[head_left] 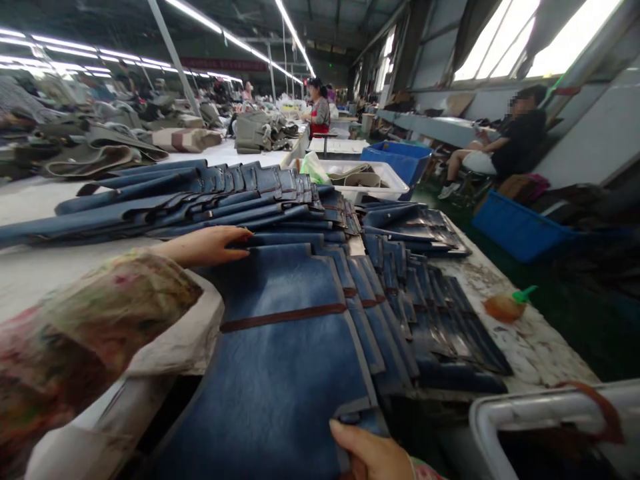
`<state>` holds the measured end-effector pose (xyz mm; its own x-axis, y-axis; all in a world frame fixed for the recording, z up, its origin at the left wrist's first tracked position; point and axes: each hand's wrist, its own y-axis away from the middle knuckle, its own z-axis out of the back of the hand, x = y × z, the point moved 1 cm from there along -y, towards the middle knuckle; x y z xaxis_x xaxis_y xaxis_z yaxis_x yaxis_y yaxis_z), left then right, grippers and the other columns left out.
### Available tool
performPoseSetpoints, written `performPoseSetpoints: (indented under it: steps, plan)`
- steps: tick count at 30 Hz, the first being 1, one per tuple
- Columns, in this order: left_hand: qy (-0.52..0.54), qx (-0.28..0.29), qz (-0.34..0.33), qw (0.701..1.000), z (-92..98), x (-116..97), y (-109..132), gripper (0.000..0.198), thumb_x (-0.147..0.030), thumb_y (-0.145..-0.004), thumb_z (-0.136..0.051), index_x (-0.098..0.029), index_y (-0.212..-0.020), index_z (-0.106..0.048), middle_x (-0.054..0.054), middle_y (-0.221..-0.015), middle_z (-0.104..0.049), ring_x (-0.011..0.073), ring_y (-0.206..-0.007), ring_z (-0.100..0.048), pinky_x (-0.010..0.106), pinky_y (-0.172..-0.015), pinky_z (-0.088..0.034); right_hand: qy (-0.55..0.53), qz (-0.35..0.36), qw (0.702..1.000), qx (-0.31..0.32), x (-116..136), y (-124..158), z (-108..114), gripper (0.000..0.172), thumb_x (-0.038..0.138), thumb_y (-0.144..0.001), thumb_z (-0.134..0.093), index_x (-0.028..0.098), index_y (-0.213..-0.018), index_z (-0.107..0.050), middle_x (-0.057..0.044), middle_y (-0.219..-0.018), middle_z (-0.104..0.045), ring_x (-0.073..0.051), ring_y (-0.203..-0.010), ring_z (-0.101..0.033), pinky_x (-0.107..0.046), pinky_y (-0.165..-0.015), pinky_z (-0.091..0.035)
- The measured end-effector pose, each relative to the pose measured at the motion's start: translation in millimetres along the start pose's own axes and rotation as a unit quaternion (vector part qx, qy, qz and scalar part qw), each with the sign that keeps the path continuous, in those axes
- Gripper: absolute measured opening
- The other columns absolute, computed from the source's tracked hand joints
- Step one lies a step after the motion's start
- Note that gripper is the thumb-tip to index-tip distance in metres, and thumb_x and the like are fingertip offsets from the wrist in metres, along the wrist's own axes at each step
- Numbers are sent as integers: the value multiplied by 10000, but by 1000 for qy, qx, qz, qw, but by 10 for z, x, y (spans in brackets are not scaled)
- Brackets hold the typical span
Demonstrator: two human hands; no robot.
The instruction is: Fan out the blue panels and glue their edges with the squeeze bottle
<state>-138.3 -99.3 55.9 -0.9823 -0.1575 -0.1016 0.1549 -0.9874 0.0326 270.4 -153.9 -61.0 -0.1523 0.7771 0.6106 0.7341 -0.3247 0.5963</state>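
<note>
A large blue leather-like panel (290, 360) with grey edging and a brown strip across it lies in front of me, its near part hanging past the table edge. My left hand (215, 245) rests at its upper left corner, fingers stretched and apart. At the lower right edge my right hand (373, 453) grips the panel, thumb on top; its other fingers are hidden underneath. More blue panels (367, 303) lie fanned out under and beside this one. Behind my left hand, folded blue pieces (200, 193) overlap in a long row.
An orange container with a green top (507, 305) stands on the worn table edge (545, 347). A white bin (545, 403) is at lower right. Blue tubs (520, 227) stand across the aisle near a seated person (520, 140). Another person (320, 110) stands farther back.
</note>
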Motion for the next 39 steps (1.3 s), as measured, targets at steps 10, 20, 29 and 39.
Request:
performPoseSetpoints:
  steps: [10,20,29,39]
  plan:
    - [-128,82,36,988,-81,-286,-396,365,-247,-799,-486,-166,-1124,-630,57,-1131,-676,213,-1009,-620,292,-900,-472,-56,12,998,-1,-17,-97,-97,746,694,-492,-778,76,-884,-636,-70,-717,-675,-122,-582,-620,-222,-558,-469]
    - [-223,6,24,975,-3,-445,-482,352,-240,-835,-437,-193,-1134,-617,52,-1212,-619,209,-985,-617,289,-819,-491,-41,6,999,10,52,-110,-231,967,790,-408,-734,61,-1028,-593,-76,-725,-661,-128,-548,-594,-247,-569,-431]
    - [-218,105,82,967,-62,-600,-617,420,-239,-812,-482,-172,-1208,-605,108,-1144,-669,273,-1039,-632,305,-837,-495,-87,-31,995,38,48,-51,-156,807,722,-527,-749,72,-996,-647,-124,-881,-704,-187,-769,-674,-282,-731,-477]
    - [-189,56,87,976,-133,-743,-454,409,-174,-837,-501,-158,-1229,-616,133,-1201,-651,269,-1099,-610,331,-867,-491,119,-43,978,167,-320,-58,-196,918,659,-606,-757,133,-1323,-527,-186,-1377,-509,-261,-1210,-546,-320,-872,-480]
